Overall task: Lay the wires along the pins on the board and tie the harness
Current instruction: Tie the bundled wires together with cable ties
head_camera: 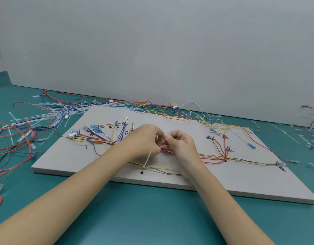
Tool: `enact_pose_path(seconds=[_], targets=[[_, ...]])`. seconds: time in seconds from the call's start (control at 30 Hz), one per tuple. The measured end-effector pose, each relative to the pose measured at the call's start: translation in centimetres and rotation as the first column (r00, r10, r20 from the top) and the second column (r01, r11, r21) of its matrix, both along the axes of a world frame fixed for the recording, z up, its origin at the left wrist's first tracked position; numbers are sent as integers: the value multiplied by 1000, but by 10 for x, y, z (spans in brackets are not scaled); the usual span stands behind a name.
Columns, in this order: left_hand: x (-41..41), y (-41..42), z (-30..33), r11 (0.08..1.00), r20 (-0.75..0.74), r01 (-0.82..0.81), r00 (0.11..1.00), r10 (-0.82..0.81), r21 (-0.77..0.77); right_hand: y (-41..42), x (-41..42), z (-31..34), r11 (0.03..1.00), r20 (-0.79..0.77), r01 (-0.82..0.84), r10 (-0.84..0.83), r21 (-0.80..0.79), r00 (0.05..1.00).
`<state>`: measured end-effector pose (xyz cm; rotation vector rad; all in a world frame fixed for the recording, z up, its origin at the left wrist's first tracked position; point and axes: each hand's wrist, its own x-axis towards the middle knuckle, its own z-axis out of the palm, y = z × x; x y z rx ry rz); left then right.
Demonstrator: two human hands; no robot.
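Observation:
A grey board (170, 124) lies on the teal table with coloured wires laid along its pins. One wire fan (106, 135) spreads at the left and a branch (223, 151) at the right. At the board's middle, my left hand (143, 140) and my right hand (179, 142) meet over the red and orange wire bundle (167, 151). Both pinch a white cable tie (148, 159) around it. The tie's long tail hangs down toward me. The tie's head is hidden between my fingers.
Loose wires and white cable ties (46, 114) are heaped on the table to the left. More wires (170, 110) lie behind the board by the grey wall. A few ties and connectors (311, 144) lie at the right edge.

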<state>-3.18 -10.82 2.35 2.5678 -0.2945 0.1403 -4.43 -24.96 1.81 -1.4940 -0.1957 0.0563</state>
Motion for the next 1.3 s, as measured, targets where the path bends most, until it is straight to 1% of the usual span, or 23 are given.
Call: enact_pose_path(seconds=[0.07,0.17,0.3,0.4,0.43,0.5,0.57,0.63,0.67,0.7,0.73,0.77,0.8,0.87,0.93,0.97,1.03,1.07,1.2,1.3], targets=[[2,-1,3,1000,-12,1,1000,-1,14,-1,0,0,1000,-13,-22,22,17,1000],[4,-1,3,1000,-9,-8,1000,9,21,-2,0,0,999,-16,-43,43,-9,999],[2,1,-1,1000,12,-16,1000,16,-16,-4,1,1,996,-48,-86,87,25,995],[-5,3,-4,999,68,38,997,-38,1,-2,1,-1,998,4,-61,61,9,998],[-8,6,-3,998,74,65,995,-63,-23,-1,1,-2,999,17,-37,37,9,999],[-12,17,3,980,42,67,997,-60,-187,-1,2,-1,999,-18,27,-26,36,999],[-9,34,12,947,69,-3,997,27,-322,-2,4,-2,995,-76,86,-83,44,994],[-3,53,24,894,147,-93,974,174,-439,-4,5,-2,993,-111,111,-106,35,988],[0,63,30,859,198,-151,940,278,-490,-4,5,-1,993,-111,113,-110,24,988],[4,76,35,831,256,-231,880,400,-506,-3,5,-1,993,-108,114,-111,14,988],[7,91,38,809,307,-342,798,518,-478,-3,4,-1,994,-104,113,-112,8,988],[9,107,38,784,337,-462,723,604,-415,-2,4,-1,994,-103,111,-110,4,989],[10,123,35,759,337,-564,681,651,-325,-2,4,-1,994,-102,108,-108,-1,989],[11,151,20,702,253,-706,664,703,-97,-2,3,-1,995,-102,100,-101,-12,990],[12,165,0,637,135,-764,645,752,105,-2,3,-2,995,-95,92,-94,-25,991],[13,169,-9,604,73,-780,620,781,162,-2,3,-2,996,-90,89,-92,-31,992],[16,172,-17,559,-8,-805,569,822,200,-2,3,-3,996,-84,83,-86,-34,993],[17,174,-18,553,-22,-807,562,827,208,-2,3,-3,996,-82,80,-83,-35,993],[21,182,-20,557,-47,-803,561,827,213,-2,3,-4,997,-77,73,-76,-40,994],[21,185,-17,580,-44,-799,581,813,157,-2,3,-5,997,-79,67,-70,-42,994]])
